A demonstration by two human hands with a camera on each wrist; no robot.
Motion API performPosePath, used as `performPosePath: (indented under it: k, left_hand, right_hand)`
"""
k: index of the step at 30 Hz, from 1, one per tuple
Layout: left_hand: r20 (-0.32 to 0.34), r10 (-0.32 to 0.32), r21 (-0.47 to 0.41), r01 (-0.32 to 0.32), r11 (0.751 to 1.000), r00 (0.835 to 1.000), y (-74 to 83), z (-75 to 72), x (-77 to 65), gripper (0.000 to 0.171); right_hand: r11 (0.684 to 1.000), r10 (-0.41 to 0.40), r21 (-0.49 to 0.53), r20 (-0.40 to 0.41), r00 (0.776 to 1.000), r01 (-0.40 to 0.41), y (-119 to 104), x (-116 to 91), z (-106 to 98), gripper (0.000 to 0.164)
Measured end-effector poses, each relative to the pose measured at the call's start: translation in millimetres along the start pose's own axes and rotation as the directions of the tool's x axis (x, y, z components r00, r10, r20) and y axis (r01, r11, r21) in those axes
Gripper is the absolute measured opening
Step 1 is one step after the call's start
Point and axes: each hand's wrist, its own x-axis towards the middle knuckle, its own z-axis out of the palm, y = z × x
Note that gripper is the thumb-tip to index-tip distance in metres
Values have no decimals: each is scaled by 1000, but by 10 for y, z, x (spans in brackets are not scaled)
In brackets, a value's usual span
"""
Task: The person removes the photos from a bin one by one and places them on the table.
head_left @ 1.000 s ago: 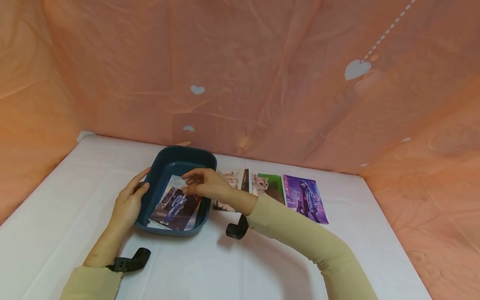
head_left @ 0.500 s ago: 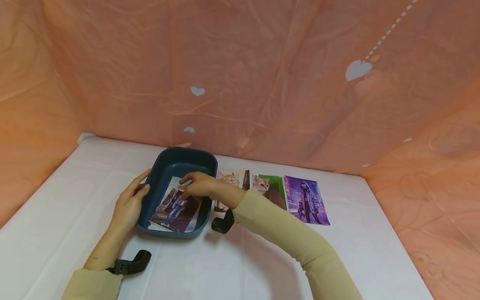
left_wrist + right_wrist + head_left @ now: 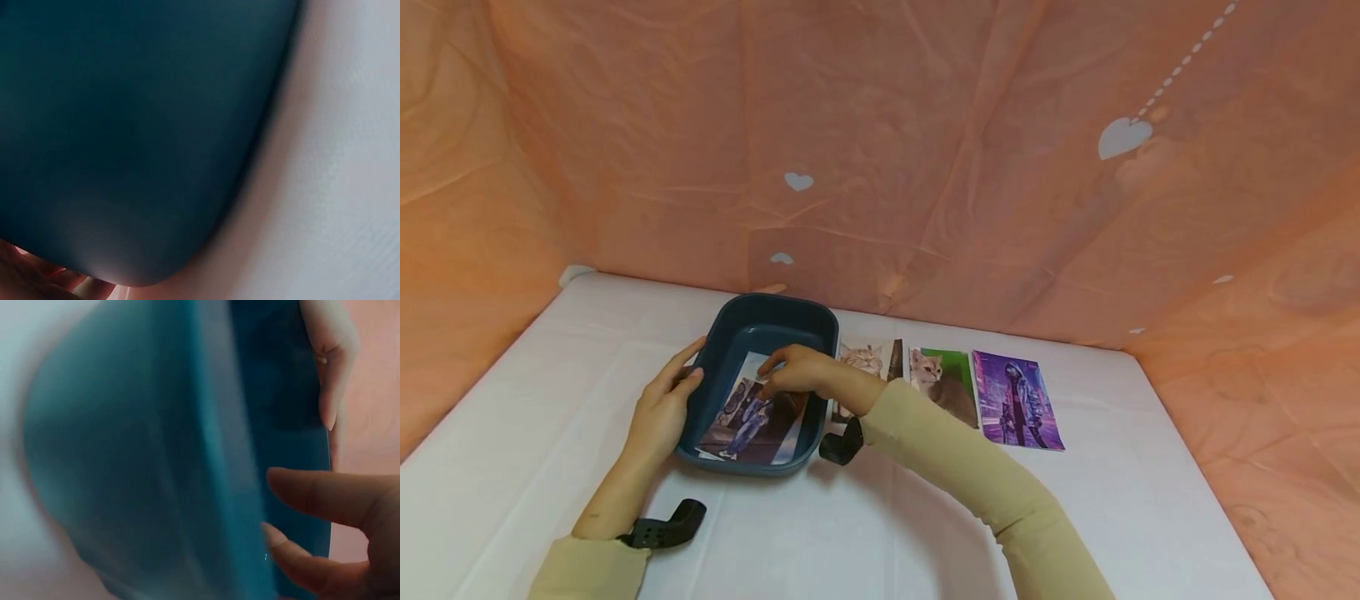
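Note:
A dark blue-green tub [image 3: 775,319] stands on the white table, holding photo cards [image 3: 748,435] that overlap in its near part. The top card shows a figure in blue. My left hand [image 3: 658,408] grips the tub's left rim, thumb over the edge. Inside the tub, my right hand [image 3: 801,372] is bent over the upper part of the cards. In the right wrist view its thumb [image 3: 325,495] and a finger [image 3: 300,565] stand apart, nothing visible between them; the tub's wall hides the cards there. The tub's outer side [image 3: 137,125] fills most of the left wrist view.
Right of the tub lie a cat photo [image 3: 861,358], partly under the right forearm, a kitten photo [image 3: 943,379] with green, and a purple photo [image 3: 1018,400] of a hooded figure. An orange curtain [image 3: 887,167] rises behind the white table [image 3: 775,542].
My right hand has shifted slightly left and down over the cards, its forearm drawing left with it. The left hand keeps its grip on the tub. The view has turned a little.

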Motion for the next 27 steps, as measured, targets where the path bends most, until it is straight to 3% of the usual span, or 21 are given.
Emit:
performPosePath:
  k: [14,27]
  left_hand:
    - [1,-12,4,12,1000,1000,17,10,-2,49]
    - [-14,-4,4,4,1000,1000,6,-3,6,49]
  right_hand:
    - [978,-174,118,-13,985,175,120,-8,-16,28]
    - [884,-337,289,-150,929,367,278,-174,-156,29]
